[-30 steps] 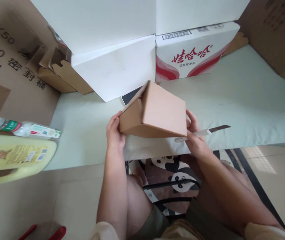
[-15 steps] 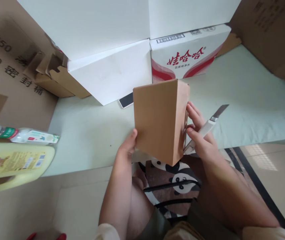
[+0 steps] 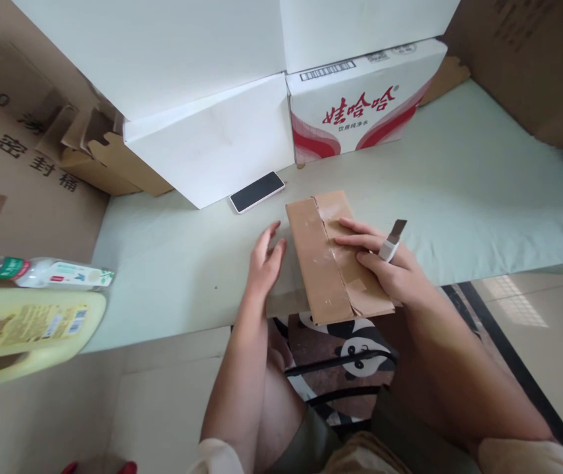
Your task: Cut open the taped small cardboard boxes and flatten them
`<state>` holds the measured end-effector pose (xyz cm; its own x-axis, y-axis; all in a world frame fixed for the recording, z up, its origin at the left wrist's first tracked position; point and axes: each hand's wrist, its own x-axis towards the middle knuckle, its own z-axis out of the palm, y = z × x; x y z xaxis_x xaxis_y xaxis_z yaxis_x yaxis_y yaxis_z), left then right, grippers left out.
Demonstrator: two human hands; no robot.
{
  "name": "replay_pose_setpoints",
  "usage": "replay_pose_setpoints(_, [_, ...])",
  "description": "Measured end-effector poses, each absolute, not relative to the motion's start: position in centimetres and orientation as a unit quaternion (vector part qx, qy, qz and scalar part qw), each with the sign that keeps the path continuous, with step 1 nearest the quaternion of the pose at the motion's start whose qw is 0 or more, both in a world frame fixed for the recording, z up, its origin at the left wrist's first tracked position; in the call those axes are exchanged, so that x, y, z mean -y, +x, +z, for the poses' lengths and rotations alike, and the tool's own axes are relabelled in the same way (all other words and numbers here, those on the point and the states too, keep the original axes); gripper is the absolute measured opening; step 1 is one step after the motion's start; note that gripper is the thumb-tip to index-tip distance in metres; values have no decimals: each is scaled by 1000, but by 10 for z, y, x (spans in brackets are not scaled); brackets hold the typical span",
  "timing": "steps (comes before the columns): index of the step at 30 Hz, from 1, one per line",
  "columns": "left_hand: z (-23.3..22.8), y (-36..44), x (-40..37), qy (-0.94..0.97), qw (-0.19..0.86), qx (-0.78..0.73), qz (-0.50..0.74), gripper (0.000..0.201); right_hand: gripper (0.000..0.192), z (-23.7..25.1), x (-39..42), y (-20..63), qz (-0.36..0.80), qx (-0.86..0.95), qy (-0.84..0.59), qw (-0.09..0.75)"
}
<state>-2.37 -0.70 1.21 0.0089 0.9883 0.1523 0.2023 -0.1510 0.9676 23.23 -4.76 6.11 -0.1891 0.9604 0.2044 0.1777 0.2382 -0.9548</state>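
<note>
A small brown cardboard box (image 3: 323, 263) rests near the table's front edge, its taped seam facing up. My right hand (image 3: 384, 263) grips a white-handled utility knife (image 3: 390, 245) between the fingers, the blade pointing up and away. Its outstretched fingertips lie on the box's top, on the right half. Most of the knife's handle is hidden by the hand. Just left of the box, my left hand (image 3: 265, 262) hovers with thumb and fingers apart, holding nothing and separated from the box by a narrow gap.
A phone (image 3: 257, 192) lies behind the box. White panels and a white-and-red carton (image 3: 360, 112) stand at the back. On the left are a clear bottle (image 3: 58, 270), a yellow jug (image 3: 34, 322) and a large carton (image 3: 54, 217). A panda-print chair seat (image 3: 360, 359) shows below.
The box has been turned from upright to seam side up and lowered to the table. My left hand has let go of it. The knife has shifted slightly left in my right hand.
</note>
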Motion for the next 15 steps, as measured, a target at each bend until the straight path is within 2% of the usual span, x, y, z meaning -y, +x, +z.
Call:
replay_pose_setpoints(3, [24,-22,8,703,269,-432,497,52,31,64,46,232,438,689,-397,419])
replay_pose_setpoints(6, [26,-18,12,744,204,-399,496,48,29,66,47,230,453,718,-354,393])
replay_pose_setpoints(8, [23,-16,12,739,184,-396,513,46,25,65,48,227,428,695,-390,426])
replay_pose_setpoints(12, [16,-14,12,741,152,-395,521,44,18,66,51,227,344,534,-554,537])
replay_pose_setpoints(15, [16,-12,13,747,117,-412,508,45,9,77,55,232,364,450,-565,588])
